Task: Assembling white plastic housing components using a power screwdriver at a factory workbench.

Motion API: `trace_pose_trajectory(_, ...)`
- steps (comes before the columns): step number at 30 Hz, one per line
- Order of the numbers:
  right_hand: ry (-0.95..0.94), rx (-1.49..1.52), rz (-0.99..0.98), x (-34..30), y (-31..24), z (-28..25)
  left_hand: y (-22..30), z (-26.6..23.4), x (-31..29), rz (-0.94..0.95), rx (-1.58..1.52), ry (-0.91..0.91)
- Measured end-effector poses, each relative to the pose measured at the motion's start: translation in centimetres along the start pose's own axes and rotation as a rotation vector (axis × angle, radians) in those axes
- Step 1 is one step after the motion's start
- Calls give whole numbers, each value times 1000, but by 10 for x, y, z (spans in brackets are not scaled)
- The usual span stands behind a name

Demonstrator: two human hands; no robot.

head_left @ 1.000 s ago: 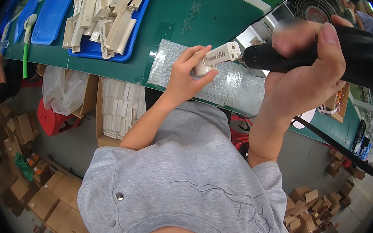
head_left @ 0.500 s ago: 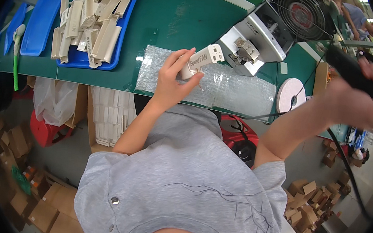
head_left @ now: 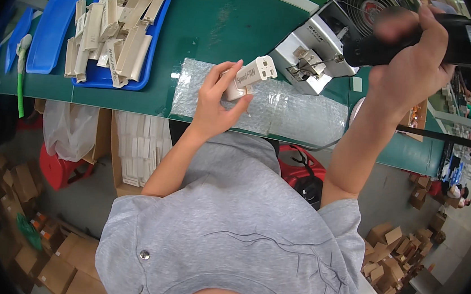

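My left hand is closed round a white plastic housing with printed lettering and holes in its end, just above a bubble-wrap sheet. Up at the right, my right hand grips a black electric screwdriver. Its thin bit points left and reaches the front of a silver screw feeder; whether a screw sits on the tip is too small to tell.
A blue tray heaped with cream plastic housings stands at the back left, beside another blue tray. Behind the feeder is a black round fan. A carton of white parts stands below the bench edge. A cable hangs at the right.
My right hand has swung the screwdriver left and inward, bringing its bit to the screw feeder. The left hand and the white housing have barely shifted.
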State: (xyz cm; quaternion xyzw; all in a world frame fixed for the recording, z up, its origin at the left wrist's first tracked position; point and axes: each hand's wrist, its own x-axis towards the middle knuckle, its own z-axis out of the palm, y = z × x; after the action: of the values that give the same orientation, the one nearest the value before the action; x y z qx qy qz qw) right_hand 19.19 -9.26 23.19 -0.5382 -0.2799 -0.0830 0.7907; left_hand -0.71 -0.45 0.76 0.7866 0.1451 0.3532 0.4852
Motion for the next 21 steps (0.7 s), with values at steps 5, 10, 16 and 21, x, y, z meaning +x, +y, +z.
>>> trace_pose_trajectory(5,-27,64,114,-18,-5,-1,1,-2,-3,-34,-2,-10)
trace_pose_trajectory(10,-209,209,182,-51,-31,-3,5,-3,-1,-63,-26,11)
trace_pose_trajectory(16,-229,206,150,-55,-27,16,8,-2,0,-75,-6,2)
trace_pose_trajectory(21,75,-75,244,-73,-40,67,4,-2,-3,-80,-5,18)
